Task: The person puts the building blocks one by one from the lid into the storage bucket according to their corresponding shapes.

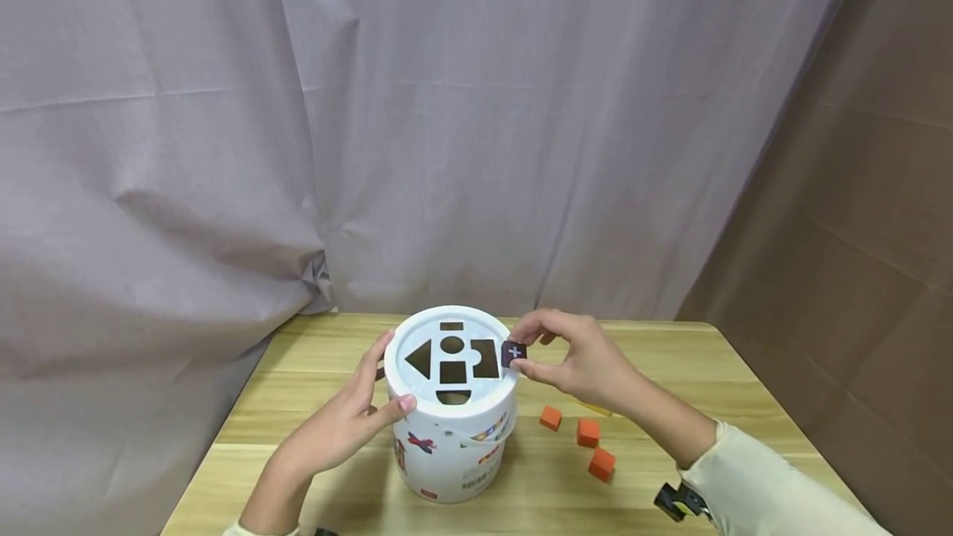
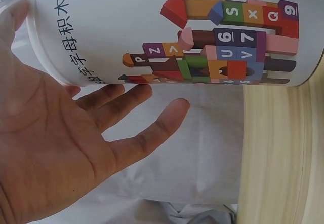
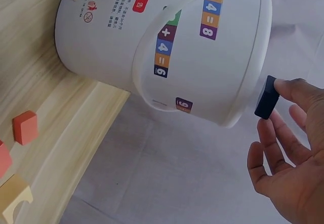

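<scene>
Nearest the camera, a pale sleeve [image 1: 778, 482] is seen at the lower right, with a black device [image 1: 676, 503] worn beside its cuff. From that sleeve, the right hand [image 1: 584, 354] is extended, and a dark block [image 1: 514, 353] marked with a white plus is pinched between thumb and fingertips! It is held at the right edge of the white lid [image 1: 482, 329]; whether the rim is touched cannot be told. Triangular, round, rectangular and notched openings are cut into that lid, and below it the white bucket [image 1: 447, 470] is stood upright on the wooden table [image 1: 275, 379]. Across at the other side, the bucket is steadied by the left hand [image 1: 342, 420]: its thumb is laid on the rim, its fingers are stretched out and spread apart along the wall. To the right, three orange blocks [image 1: 588, 433] are scattered near a yellow notched block [image 3: 11, 196]. Behind everything, a grey curtain [image 1: 521, 147] is hung.
</scene>
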`<state>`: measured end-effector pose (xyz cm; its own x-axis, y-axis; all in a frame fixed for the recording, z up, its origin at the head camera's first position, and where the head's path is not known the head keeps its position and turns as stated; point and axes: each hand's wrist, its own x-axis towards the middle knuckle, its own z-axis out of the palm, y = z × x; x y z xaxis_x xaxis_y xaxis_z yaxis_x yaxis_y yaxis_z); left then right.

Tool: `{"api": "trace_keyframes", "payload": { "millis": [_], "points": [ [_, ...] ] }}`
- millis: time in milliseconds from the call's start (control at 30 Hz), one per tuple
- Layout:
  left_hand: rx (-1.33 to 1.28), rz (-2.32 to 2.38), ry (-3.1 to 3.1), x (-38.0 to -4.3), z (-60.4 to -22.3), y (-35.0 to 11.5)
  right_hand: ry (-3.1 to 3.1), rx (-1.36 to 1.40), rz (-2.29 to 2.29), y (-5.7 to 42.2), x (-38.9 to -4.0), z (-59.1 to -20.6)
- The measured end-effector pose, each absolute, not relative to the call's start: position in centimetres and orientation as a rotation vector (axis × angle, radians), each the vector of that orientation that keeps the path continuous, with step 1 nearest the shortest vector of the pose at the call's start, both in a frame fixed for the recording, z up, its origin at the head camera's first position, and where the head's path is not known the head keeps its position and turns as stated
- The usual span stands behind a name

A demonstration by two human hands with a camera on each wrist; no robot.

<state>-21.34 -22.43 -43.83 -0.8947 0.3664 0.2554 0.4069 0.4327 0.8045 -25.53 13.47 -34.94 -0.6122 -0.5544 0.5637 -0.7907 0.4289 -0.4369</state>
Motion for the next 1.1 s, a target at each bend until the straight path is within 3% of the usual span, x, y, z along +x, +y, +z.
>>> {"api": "trace_keyframes", "payload": {
  "millis": [1100],
  "points": [
    [-0.638, -1.484, -2.66, -21.7, -44.5, -21.8, -2.353, 1.302, 0.975, 8.1, -26.1, -36.4]
  ]
}}
